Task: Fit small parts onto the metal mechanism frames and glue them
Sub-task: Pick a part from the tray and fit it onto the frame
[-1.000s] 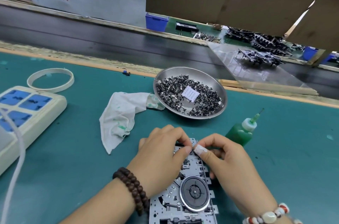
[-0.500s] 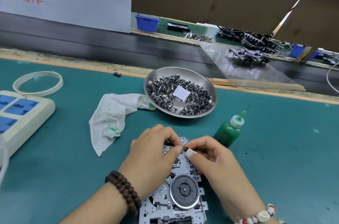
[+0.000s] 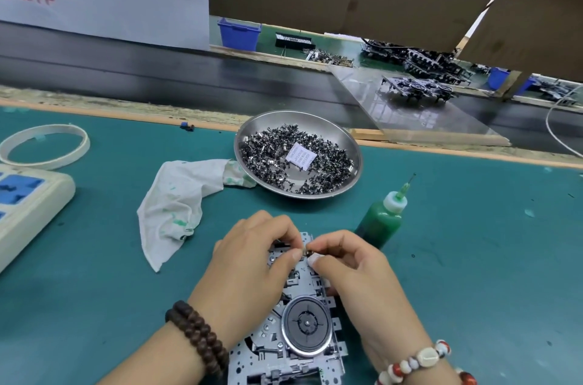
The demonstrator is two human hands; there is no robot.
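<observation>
on the green mat right in front of me: metal mechanism frame lies flat, long axis running from my body out toward the steel dish, slightly tilted right at the far end, round flywheel disc face up near the middle. my left hand is curled over the frame's far left part, thumb and forefinger pinching at a small dark part at the far end of the frame. my right hand meets it from the other side, thumb and forefinger pinched on the same small part, other fingers curled down over the frame's right edge. part is too small to make out its shape. containers: steel dish beyond the frame holds a heap of small dark metal parts with a white printed slip on top. green glue bottle stands just right of my right hand, needle tip pointing up and away to the right, green liquid inside. white rag with green stains lies left of the dish, one corner tucked at its rim. white ring and power strip at far left.
</observation>
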